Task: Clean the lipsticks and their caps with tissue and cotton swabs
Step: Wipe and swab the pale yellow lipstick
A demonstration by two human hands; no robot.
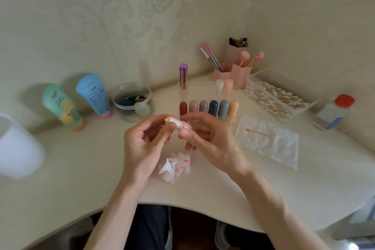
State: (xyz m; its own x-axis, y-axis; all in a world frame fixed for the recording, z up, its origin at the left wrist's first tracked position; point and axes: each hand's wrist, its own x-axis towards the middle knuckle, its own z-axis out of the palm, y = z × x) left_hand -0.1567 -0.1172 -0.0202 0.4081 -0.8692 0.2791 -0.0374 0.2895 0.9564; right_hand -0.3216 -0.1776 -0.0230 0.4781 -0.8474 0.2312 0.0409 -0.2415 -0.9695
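R hand (207,138) pinched the base of the open lipstick (175,122) w/ thumb & fingertips. L hand (142,140) had thumb & fingers curled round the white tube, just below the pale bullet. The tube was held in the air, tilted w/ tip up-left, just in front of the clear rack (200,91), toward its L end. Neither hand held tissue or a swab.

Prob. a twist-up or check before wiping. To do it well: keep L fingers off the soft bullet, turn the base only a little w/ R so the wax doesn't snap, and wipe the collar w/ light strokes.

Crumpled tissue (175,165), red-stained, lay well in front of the rack, below the hands; a clean patch would be safer on a pale shade. Flat tissue (282,148) w/ a used swab (257,132) lay front-R of the rack. Swab box (278,97) stood just R of it, for fresh swabs.
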